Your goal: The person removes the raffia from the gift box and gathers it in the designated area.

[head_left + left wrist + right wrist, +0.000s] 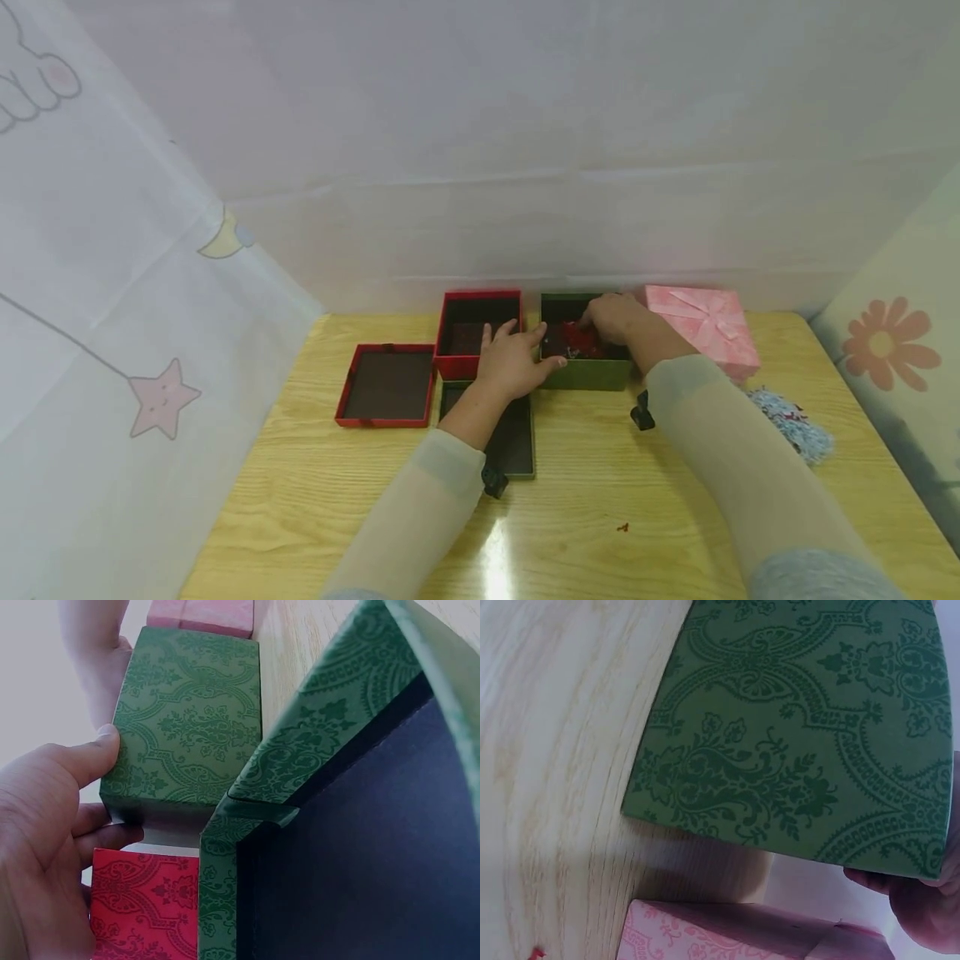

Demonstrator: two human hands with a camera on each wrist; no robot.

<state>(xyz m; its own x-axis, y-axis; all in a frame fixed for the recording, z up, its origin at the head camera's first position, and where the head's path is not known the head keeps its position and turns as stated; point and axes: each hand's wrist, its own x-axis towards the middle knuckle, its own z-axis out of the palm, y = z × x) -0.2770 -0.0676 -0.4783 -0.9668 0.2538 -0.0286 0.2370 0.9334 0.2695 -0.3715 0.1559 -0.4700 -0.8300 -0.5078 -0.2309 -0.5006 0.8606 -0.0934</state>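
Note:
A green patterned box (585, 375) stands open at the back of the table, with red shredded paper (581, 337) inside. My right hand (618, 317) reaches down over its right rim; the walls hide most of the fingertips, so their grip is unclear. At the box's left end is my left hand (510, 358), fingers spread. In the left wrist view its thumb (109, 739) touches the green box's edge, and other fingers lie beside the end wall. Below this hand are an open red box (457, 365) and a green lid (517, 450), inside up.
A red lid (390, 383) lies inside up at the left. To the right stand a pink box (705, 321) with a bow and a heap of pale blue shredded paper (795, 425). A small red scrap (622, 527) lies near the front. A cloth wall (480, 225) borders the table's back.

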